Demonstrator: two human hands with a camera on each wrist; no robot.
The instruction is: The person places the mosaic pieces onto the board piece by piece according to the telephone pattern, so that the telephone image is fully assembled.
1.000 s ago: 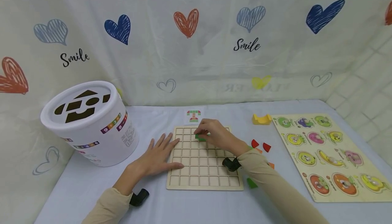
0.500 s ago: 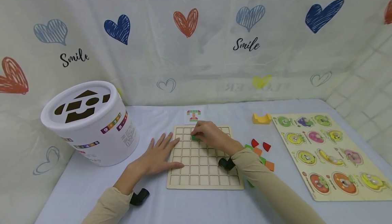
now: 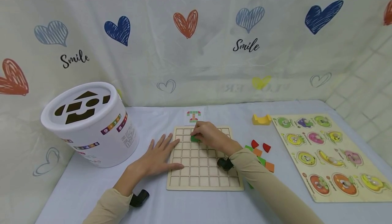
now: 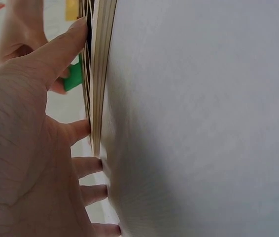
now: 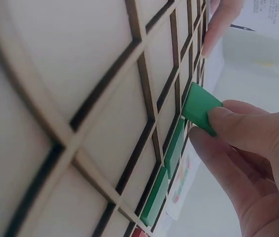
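R hand (image 3: 210, 135) pinches green tile (image 5: 199, 104) (pt. hidden).

The cloth-covered tabletop (image 3: 168, 207) is occupied toward its far left corner by a white tub (image 3: 92, 142). A wooden grid board (image 3: 204, 188) is laid near its middle, with a small card (image 3: 193, 116) placed behind, by the far edge. Farther right, a yellow block (image 3: 261, 119) is set. Toward the right edge, a fruit puzzle board (image 3: 325, 169) is laid; between both boards, red pieces (image 3: 266, 147), orange pieces (image 3: 269, 167) and green pieces (image 3: 261, 160) are scattered.
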